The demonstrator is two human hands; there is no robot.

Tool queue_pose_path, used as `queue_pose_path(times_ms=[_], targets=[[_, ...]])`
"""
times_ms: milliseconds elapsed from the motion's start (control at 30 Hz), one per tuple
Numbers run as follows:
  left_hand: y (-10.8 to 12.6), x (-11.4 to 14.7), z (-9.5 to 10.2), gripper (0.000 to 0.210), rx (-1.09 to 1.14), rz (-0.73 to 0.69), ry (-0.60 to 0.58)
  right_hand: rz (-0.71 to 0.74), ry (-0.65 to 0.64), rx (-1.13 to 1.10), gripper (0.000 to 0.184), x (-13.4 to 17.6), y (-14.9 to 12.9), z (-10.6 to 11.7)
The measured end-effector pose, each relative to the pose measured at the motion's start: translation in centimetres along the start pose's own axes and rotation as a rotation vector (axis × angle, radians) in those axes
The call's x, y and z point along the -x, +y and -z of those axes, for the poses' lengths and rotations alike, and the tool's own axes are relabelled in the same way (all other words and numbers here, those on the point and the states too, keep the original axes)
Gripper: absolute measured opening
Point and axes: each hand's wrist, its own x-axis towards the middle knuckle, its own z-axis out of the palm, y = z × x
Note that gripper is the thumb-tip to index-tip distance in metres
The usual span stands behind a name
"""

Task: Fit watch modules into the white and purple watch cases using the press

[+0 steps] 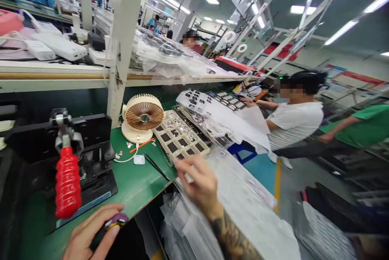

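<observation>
thumb and fingers of the left hand [82, 235] pinch 1 small purple-and-gold part [117, 220] at 7 o'clock. right hand [200, 181], at 6 o'clock, is curled and blurred; i cannot tell whether it grips anything. from it, a divided tray [178, 145] lies towards 11, tweezers [156, 166] between 9 and 10, a cream fan [140, 122] beyond, past 10.

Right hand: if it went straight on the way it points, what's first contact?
The right hand would likely meet the near end of the beige compartment tray first; depth is unclear, so it might pass above.
</observation>
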Motion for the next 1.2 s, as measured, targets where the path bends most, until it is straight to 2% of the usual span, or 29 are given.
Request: queue_pose_path(times_ms=[67,133,233,333,467,600,767,833,900,1000,1067,1133,1200], targets=[[1.3,-0.8,0.3,0.024,0.091,-0.009,-0.140,0.087,-0.022,-0.132,0.040,0.8,-5.9,-3.3],[2.3,-0.9,0.8,0.025,0.183,0.061,-0.191,0.103,-0.013,-0.225,0.035,0.7,-10.1,-6.7],[2.8,-0.3,2.0,0.024,0.365,0.180,-0.131,0.151,0.014,-0.253,0.029,-0.3,-13.7,-10.6],[2.7,0.4,3.2,0.021,0.609,0.222,-0.012,0.263,-0.028,-0.193,0.039,-1.1,-15.3,-12.7],[2.8,0.8,4.1,0.019,0.770,0.205,0.090,0.316,-0.177,-0.203,0.056,-1.3,-16.0,-13.2],[2.8,1.2,4.3,0.023,0.715,0.232,0.065,0.222,-0.224,-0.371,0.064,-1.4,-15.5,-12.8],[2.5,1.1,4.5,0.023,0.609,0.223,0.072,0.152,-0.306,-0.460,0.058,-1.4,-14.5,-12.9],[2.5,0.8,4.6,0.020,0.582,0.200,0.070,0.155,-0.297,-0.491,0.054,-1.3,-14.4,-12.8],[2.6,0.6,4.6,0.019,0.487,0.166,0.067,0.075,-0.237,-0.539,0.051,-1.1,-14.4,-12.5],[2.8,0.6,4.0,0.020,0.212,0.122,0.113,-0.191,-0.040,-0.647,0.043,-0.8,-14.7,-12.0],[2.8,0.7,3.5,0.020,0.059,0.077,0.140,-0.335,0.032,-0.726,0.037,-0.3,-15.1,-11.7],[2.6,0.9,3.0,0.019,-0.008,0.018,0.156,-0.373,-0.002,-0.814,0.034,0.3,-15.7,-11.6],[2.4,1.0,2.9,0.017,-0.023,-0.016,0.161,-0.320,-0.087,-0.884,0.034,0.8,-16.4,-11.6]])
